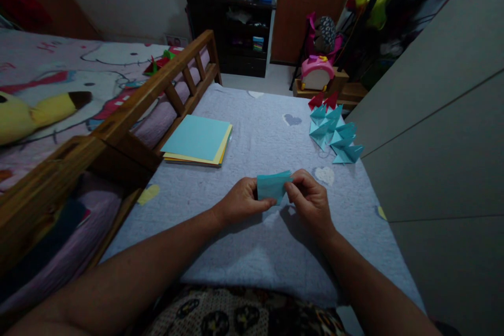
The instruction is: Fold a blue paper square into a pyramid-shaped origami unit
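A folded piece of light blue paper (pixel 271 187) is held between my two hands, just above the cloth-covered surface. My left hand (pixel 244 200) grips its left side, with the thumb lying across the lower front edge. At the right end, my right hand (pixel 311 197) pinches the paper between thumb and fingers. Several layers show along the paper's upper right edge. To the left and farther away lies a stack of square coloured paper (pixel 197 138), a light blue sheet on top and yellow sheets under it. Several folded light blue paper pieces (pixel 334 134) stand at the far right.
Red folded pieces (pixel 323 101) sit behind the blue ones. The surface has a pale blue cloth (pixel 260 126) with heart patterns. A wooden bed rail (pixel 157 94) runs along the left, and a pale panel (pixel 444 142) borders the right. A dark shelf (pixel 232 31) stands at the back.
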{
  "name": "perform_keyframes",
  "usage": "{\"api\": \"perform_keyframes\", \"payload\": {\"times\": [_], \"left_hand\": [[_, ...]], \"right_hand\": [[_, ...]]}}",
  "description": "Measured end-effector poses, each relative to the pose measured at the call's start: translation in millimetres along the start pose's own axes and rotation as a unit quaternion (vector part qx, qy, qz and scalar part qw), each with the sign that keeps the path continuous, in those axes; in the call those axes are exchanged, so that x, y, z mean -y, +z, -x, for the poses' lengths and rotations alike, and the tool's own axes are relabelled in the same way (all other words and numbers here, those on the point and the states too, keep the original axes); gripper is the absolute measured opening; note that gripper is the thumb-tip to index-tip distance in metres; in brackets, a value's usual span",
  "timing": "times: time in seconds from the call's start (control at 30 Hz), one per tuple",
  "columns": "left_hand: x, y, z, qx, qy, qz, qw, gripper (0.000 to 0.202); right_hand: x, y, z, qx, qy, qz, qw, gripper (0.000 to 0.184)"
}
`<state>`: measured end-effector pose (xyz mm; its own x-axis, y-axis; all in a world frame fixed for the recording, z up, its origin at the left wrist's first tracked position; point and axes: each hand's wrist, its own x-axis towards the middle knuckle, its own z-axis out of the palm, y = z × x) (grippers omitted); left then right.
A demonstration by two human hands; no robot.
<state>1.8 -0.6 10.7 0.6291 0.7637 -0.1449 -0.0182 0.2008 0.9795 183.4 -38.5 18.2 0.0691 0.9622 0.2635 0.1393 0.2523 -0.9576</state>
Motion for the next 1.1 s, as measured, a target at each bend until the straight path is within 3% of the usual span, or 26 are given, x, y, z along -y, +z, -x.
{"api": "perform_keyframes", "payload": {"times": [0.2, 0.37, 0.5, 0.7, 1.1], "left_hand": [[-1, -1.9, 1, 0.031, -0.014, -0.017, 0.999, 0.013], [-1, -2.4, 1, 0.024, -0.017, -0.008, 1.000, 0.017], [2, -2.4, 0, 0.012, -0.007, -0.001, 1.000, 0.020], [5, -2.4, -1, 0.001, 0.006, -0.016, 1.000, 0.019], [4, -3.1, 0, 0.012, -0.005, -0.045, 0.999, 0.020]], "right_hand": [[4, -3, -3, -0.016, 0.012, -0.016, 1.000, 0.017], [-3, 0, -1, -0.042, 0.027, -0.032, 0.998, 0.014], [-7, 3, 2, -0.073, 0.005, 0.020, 0.997, 0.018], [-2, 3, 2, -0.066, -0.060, 0.123, 0.988, 0.009], [-1, 3, 4, -0.056, -0.025, 0.090, 0.994, 0.010]]}}
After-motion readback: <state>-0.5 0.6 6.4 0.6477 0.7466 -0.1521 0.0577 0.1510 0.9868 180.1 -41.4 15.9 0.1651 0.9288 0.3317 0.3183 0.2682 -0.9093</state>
